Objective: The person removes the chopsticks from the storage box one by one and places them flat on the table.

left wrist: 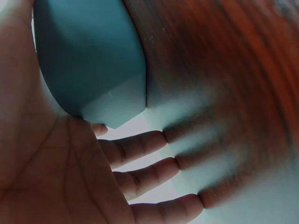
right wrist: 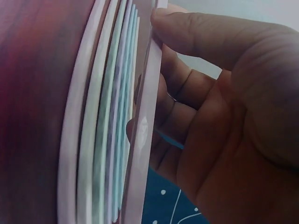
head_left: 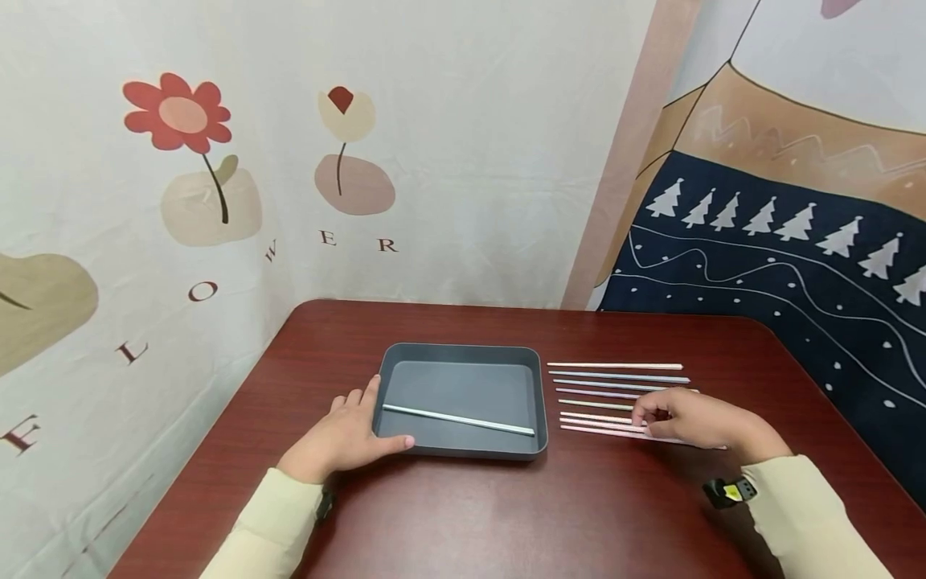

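Observation:
My left hand (head_left: 346,434) rests at the left front corner of a shallow dark grey tray (head_left: 473,452). Its thumb lies along the front rim and its index finger reaches up the left side. In the left wrist view, the other fingers (left wrist: 145,179) extend straight and touch the table beside the tray. One pale green chopstick (head_left: 463,420) lies slanted inside the tray. To the right, my right hand (head_left: 698,418) pinches a pale pink chopstick (right wrist: 142,126) between thumb and fingers. It is the nearest one of a row of chopsticks.
Several pastel chopsticks (head_left: 615,366) lie roughly parallel on the reddish-brown table (head_left: 492,523), just right of the tray. Behind the table hangs a white cloth (head_left: 463,161) with flowers and letters; a dark blue cloth with trees (head_left: 767,249) hangs at the right.

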The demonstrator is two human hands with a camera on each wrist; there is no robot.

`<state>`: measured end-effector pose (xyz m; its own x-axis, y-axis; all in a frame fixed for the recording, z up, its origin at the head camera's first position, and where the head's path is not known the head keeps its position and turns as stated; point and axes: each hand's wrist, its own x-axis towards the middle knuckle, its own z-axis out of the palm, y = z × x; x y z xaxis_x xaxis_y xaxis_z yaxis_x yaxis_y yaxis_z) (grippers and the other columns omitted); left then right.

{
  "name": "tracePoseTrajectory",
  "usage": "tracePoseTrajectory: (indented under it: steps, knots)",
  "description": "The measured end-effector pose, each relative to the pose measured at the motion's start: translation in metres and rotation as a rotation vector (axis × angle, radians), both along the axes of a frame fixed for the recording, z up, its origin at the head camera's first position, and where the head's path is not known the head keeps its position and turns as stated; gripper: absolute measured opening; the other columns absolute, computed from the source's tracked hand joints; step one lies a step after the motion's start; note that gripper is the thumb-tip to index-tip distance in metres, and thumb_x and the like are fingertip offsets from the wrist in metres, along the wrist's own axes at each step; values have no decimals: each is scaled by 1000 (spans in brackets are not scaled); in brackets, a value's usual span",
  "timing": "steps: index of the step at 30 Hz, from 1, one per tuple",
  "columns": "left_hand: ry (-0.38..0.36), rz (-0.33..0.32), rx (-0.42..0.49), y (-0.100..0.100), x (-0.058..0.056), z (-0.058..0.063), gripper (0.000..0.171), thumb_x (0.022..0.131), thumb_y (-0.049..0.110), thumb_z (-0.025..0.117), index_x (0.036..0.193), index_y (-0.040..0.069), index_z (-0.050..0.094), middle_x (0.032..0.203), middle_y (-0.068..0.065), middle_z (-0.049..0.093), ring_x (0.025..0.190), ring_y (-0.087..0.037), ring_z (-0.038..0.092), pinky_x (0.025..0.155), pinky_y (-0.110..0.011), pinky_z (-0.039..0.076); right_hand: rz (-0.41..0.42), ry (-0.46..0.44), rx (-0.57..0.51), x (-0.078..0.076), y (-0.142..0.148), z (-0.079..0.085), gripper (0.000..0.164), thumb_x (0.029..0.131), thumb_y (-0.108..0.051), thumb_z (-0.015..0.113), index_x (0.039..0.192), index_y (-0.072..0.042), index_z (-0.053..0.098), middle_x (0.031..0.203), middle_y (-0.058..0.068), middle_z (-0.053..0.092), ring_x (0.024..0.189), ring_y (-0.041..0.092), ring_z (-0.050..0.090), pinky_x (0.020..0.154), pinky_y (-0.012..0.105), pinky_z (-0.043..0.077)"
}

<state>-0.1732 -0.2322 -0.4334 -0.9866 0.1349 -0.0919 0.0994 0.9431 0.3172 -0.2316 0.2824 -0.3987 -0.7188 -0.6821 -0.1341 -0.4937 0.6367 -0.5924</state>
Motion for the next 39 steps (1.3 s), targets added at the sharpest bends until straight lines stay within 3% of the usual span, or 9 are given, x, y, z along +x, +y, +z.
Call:
tracePoseTrajectory:
  steps: [8, 15, 28, 39]
  knots:
    - [6, 0, 1, 0, -1, -2, 130, 71, 84, 61, 156, -4, 15, 142, -29, 42, 122, -46, 41, 94, -55, 43, -32, -20, 33, 5, 6, -13, 10, 95, -13, 66, 92, -23, 67, 86, -9, 59, 79, 8, 53, 68, 28, 43]
    - [2, 2, 2, -1, -2, -2, 131, 71, 84, 61, 156, -5, 16, 142, -29, 41, 121, -45, 41, 93, -56, 43, -13, -26, 15, 7, 6, -19, 17, 93, -6, 65, 89, -22, 67, 83, -8, 59, 75, 7, 52, 65, 28, 43]
    - [4, 2, 5, -1, -1, -3, 131, 71, 84, 61, 156, -4, 15, 142, -29, 41, 122, -46, 40, 93, -56, 43, -35, 98, 85, 11, 0, -26, 23, 90, -4, 68, 87, -26, 65, 83, -12, 56, 74, 4, 49, 65, 27, 41]
    - [-1, -2, -2, 0, -1, -2, 131, 71, 85, 60, 156, -4, 15, 142, -29, 42, 121, -45, 40, 94, -55, 43, -65, 67, 96, 13, -3, -26, 25, 88, 0, 69, 84, -24, 64, 72, -11, 51, 65, 5, 47, 58, 26, 41]
